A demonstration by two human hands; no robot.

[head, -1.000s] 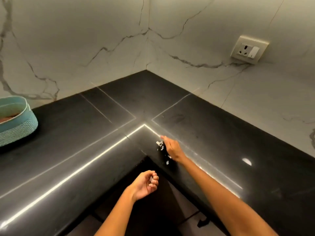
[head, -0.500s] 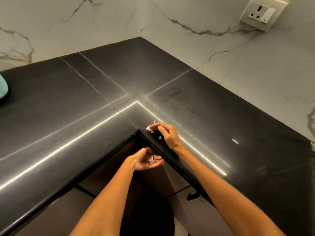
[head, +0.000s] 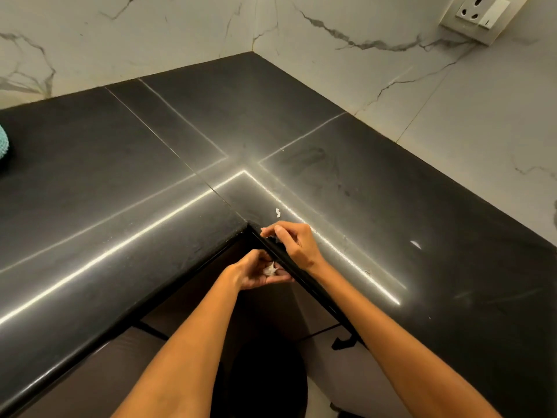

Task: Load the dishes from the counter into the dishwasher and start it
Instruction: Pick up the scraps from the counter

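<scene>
Black counter [head: 376, 206] edge; R hand [head: 297, 245] curled, contents unclear; L hand [head: 259, 271] cups white scraps [head: 270, 269], part-hidden.

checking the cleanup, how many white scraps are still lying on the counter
1: a white scrap lies on the black counter just beyond the right hand. More scraps sit in the cupped left hand; others may be hidden under the right hand.
</scene>
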